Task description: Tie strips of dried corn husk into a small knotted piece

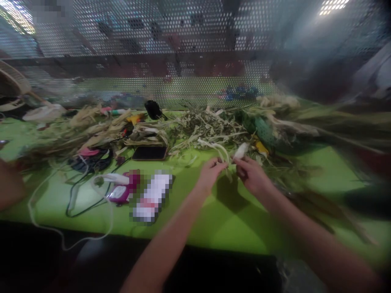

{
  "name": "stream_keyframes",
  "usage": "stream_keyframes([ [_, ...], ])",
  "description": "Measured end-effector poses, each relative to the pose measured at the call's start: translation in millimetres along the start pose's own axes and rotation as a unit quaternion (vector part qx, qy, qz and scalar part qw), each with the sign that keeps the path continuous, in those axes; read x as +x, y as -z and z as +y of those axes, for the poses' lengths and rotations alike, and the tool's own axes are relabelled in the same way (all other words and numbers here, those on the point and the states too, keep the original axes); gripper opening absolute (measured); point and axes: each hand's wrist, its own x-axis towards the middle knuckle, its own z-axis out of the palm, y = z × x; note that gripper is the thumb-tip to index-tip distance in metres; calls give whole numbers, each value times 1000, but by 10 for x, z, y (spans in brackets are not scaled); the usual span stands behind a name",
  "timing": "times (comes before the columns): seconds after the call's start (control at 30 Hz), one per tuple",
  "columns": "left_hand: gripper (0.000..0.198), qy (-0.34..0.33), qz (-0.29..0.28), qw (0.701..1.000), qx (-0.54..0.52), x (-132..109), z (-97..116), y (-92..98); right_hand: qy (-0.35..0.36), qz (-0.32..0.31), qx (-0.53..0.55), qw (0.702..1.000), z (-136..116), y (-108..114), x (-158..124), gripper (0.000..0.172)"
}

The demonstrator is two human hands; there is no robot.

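The person stands at the green table (244, 219) with both forearms stretched out over it; the left hand (210, 173) is closed in a pinch on a pale strip (220, 151) that curves up out of the heap of dried leaves (201, 124); the right hand (252, 176), just beside it, grips a white piece (241, 150) between thumb and fingertips, the other fingers curled under; the picture is too smeared to tell whether strip and piece are one length or two. Both lie at the near edge of the heap, the hands nearly touching over the bare cloth.

To my eye the step in hand is picking one strand out of the tangle and working it between the fingers; a next move would call for a steady pull toward the body, one hand anchoring while the other draws, so that the dry stuff does not tear or drag the heap with it.

Off to the left lie a dark phone (149, 153), a knot of cables (88, 162) and a pink device (120, 193); a perforated screen (183, 40) backs the table.
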Motion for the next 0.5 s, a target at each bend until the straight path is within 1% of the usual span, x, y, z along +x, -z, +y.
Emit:
stream_keyframes([
  [0.07,18,2,1,1000,8,27,-29,17,50,13,-36,998,-44,-7,-35,26],
  [0.13,14,-3,2,999,35,44,-59,34,122,12,-112,986,-94,-8,-76,21],
  [0.2,12,-14,4,997,74,48,-84,42,212,-6,-209,955,-130,2,-111,14],
  [0.27,9,-25,10,993,112,41,-100,39,286,-39,-296,911,-139,22,-129,12],
  [0.33,5,-40,4,987,157,36,-103,26,312,-67,-353,879,-126,44,-130,13],
  [0.37,4,-51,-7,982,184,35,-100,19,311,-70,-370,873,-116,54,-125,13],
  [0.43,7,-78,-33,969,231,33,-86,4,293,-57,-382,875,-99,67,-109,11],
  [0.5,9,-97,-53,960,257,27,-67,-8,273,-32,-372,886,-96,73,-88,8],
])
